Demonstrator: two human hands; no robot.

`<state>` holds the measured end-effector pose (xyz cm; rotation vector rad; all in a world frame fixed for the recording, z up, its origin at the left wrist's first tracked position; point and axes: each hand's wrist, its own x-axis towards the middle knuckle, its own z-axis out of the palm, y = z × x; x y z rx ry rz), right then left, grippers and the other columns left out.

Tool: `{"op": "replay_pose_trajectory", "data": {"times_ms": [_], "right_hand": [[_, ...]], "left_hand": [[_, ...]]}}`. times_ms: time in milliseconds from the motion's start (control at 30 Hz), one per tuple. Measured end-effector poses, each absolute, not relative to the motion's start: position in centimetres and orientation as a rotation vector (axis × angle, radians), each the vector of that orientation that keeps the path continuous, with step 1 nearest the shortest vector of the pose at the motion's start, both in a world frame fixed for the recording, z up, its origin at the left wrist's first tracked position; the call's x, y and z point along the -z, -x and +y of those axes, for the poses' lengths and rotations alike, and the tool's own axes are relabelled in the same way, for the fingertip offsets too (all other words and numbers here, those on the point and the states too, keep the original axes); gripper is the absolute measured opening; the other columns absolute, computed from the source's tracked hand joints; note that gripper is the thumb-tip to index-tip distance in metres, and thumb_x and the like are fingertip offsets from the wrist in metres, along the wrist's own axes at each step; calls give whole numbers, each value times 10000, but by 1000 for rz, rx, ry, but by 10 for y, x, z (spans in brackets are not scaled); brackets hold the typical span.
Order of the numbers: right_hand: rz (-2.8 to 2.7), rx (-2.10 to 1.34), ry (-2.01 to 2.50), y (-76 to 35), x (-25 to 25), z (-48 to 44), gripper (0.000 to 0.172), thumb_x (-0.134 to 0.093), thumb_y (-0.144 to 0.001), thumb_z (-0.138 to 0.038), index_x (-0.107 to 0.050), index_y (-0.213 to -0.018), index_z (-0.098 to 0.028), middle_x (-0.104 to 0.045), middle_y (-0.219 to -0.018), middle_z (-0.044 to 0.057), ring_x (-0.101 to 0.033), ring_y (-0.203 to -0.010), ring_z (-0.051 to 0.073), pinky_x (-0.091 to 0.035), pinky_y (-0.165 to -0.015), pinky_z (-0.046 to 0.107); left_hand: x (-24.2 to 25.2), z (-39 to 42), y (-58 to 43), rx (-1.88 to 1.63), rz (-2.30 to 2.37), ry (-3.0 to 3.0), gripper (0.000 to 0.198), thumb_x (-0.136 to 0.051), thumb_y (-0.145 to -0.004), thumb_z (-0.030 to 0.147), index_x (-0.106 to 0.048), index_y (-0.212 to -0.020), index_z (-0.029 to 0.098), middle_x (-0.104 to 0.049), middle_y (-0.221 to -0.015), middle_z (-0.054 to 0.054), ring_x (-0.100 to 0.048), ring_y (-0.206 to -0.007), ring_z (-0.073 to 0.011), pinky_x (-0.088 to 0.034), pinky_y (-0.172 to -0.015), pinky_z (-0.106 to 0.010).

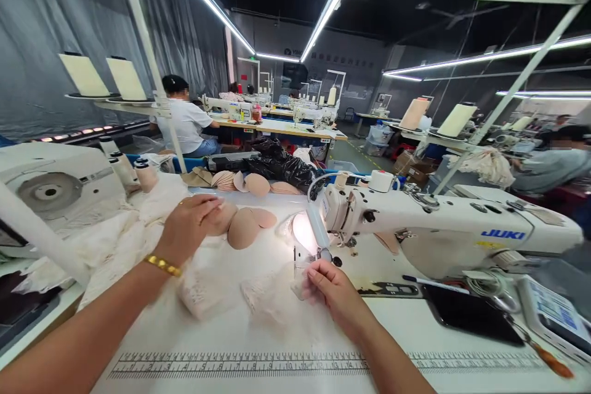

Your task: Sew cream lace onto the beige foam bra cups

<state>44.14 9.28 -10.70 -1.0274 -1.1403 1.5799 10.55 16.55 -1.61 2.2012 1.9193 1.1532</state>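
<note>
My left hand (187, 228), with a gold bracelet on its wrist, is over the left part of the table. Its fingers are closed at the edge of a beige oval pad (223, 219). Two more pads lie beside it, a tan pad (243, 228) and a pinkish pad (265, 218). My right hand (336, 295) pinches thin whitish fabric (302, 286) just in front of the sewing machine's (443, 231) lit needle area. Pale lace pieces (265, 292) lie on the table between my hands, partly blurred.
A row of beige pads (256, 184) lies along the table's back edge. White fabric (138, 246) is heaped at left. Thread snips (390, 289), a pen (434, 284) and a black phone (471, 314) lie at right. A printed ruler (240, 365) runs along the front. Another person (187, 120) sits ahead.
</note>
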Motion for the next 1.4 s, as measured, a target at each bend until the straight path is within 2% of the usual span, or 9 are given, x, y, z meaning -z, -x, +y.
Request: {"op": "replay_pose_trajectory", "data": {"times_ms": [133, 367, 533, 700, 900, 1067, 1167, 1267, 1400], "right_hand": [[-1108, -1595, 1000, -443, 103, 96, 571, -853, -757, -723, -656, -861, -198, -735, -873, 33, -687, -739, 181, -476, -616, 274], [-1054, -1637, 956, -442, 100, 100, 690, -756, -757, -852, -599, -906, -196, -725, -871, 41, -700, -732, 164, -480, -555, 237], [-1152, -1624, 1022, -433, 87, 102, 676, -766, -746, -837, -600, -870, -194, -697, -859, 36, -669, -709, 157, -473, -572, 249], [-1219, -1494, 1064, -420, 78, 95, 528, -882, -731, -643, -587, -835, -217, -639, -710, -25, -598, -652, 156, -446, -622, 277], [-1684, -1237, 1019, -423, 44, 60, 251, -720, -948, -428, -595, -858, -229, -561, -741, -34, -492, -724, 159, -383, -670, 292], [-1920, -1149, 993, -445, 1, 44, 155, -698, -968, -361, -650, -937, -217, -584, -794, -23, -475, -727, 146, -372, -656, 273], [-1998, -968, 1037, -459, -17, 46, 115, -674, -975, -314, -642, -932, -213, -587, -763, -30, -500, -696, 141, -382, -627, 259], [-2027, -530, 1064, -462, -26, 50, 85, -618, -997, -226, -629, -914, -216, -602, -746, -24, -532, -678, 145, -407, -614, 255], [-1976, 158, 878, -447, -12, 58, 158, -540, -1014, -102, -637, -999, -225, -701, -917, 49, -638, -822, 185, -487, -699, 279]], "left_hand": [[6, 126, -141, -1296, 1620, -1811, 487, -625, -942, 635, -742, -1167, 220, -794, -1115, -78, -743, -996, -302, -620, -927, -431], [32, 87, -197, -1058, 1259, -1543, 476, -772, -816, 702, -800, -966, 252, -794, -1043, -66, -711, -1006, -302, -603, -838, -356], [41, 86, -187, -1023, 1314, -1537, 508, -741, -823, 726, -792, -1001, 253, -791, -1087, -66, -704, -1047, -317, -586, -861, -360], [39, 90, -176, -871, 1263, -1634, 530, -683, -874, 724, -773, -1104, 255, -793, -1141, -82, -699, -1125, -349, -571, -959, -411], [1, 100, -195, -597, 927, -1859, 679, -801, -817, 612, -656, -1410, 314, -567, -1581, -66, -442, -1504, -397, -360, -1251, -488], [-1, 111, -221, -329, 479, -1902, 429, -829, -797, 503, -671, -1082, 225, -707, -1107, -44, -647, -1058, -282, -531, -920, -360], [10, 115, -223, -314, 529, -1811, 448, -797, -811, 575, -556, -907, 209, -580, -847, 18, -551, -759, -172, -440, -632, -255], [10, 119, -217, -505, 700, -1916, 425, -698, -895, 581, -495, -837, 213, -492, -774, 43, -472, -675, -138, -365, -570, -237], [0, 126, -201, -1042, 923, -2539, 211, -582, -987, 319, -506, -818, 216, -491, -710, 48, -443, -619, -144, -318, -575, -267]]}}
